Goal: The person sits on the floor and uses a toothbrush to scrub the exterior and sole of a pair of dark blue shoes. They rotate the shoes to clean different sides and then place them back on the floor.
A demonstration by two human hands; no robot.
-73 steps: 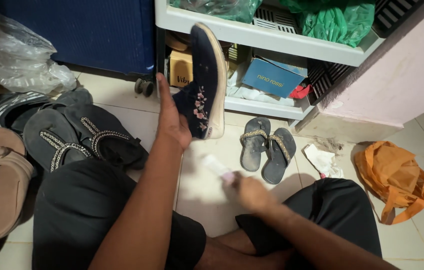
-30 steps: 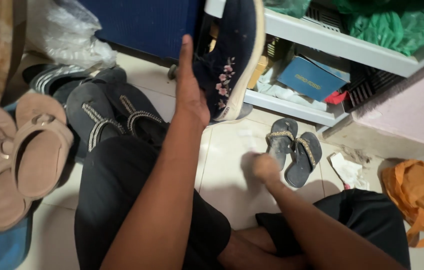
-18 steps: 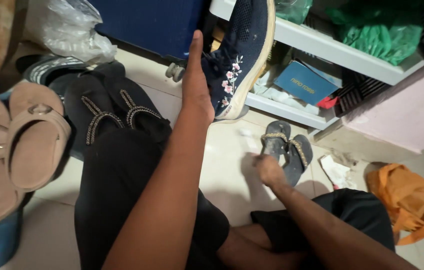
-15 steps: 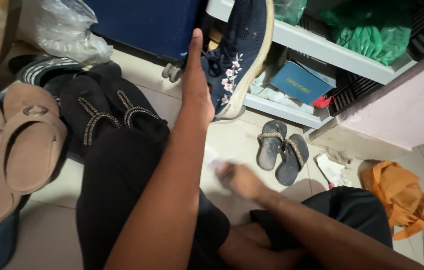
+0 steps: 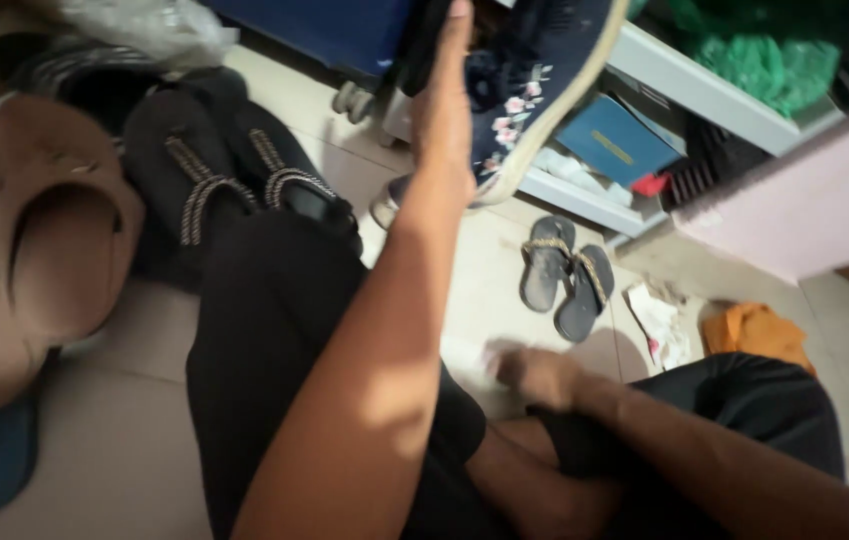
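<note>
My left hand (image 5: 444, 130) holds up a dark blue shoe (image 5: 534, 85) with small pink flowers and a pale sole, raised in front of the white shelf unit (image 5: 714, 95). My right hand (image 5: 536, 375) is low, just above the tiled floor between my knees, closed on a small whitish thing (image 5: 474, 362) that is blurred and hard to make out. I sit on the floor in black trousers.
A pair of grey flip-flops (image 5: 562, 275) lies on the tiles ahead. Black strappy sandals (image 5: 229, 175) and tan sandals (image 5: 34, 230) lie to the left. A blue box (image 5: 616, 143) sits on the low shelf, green bags (image 5: 754, 50) above, an orange bag (image 5: 756, 332) at right.
My left hand has lifted the blue shoe higher and to the right. My right hand has drawn back toward my knees. The view has swung and is blurred.
</note>
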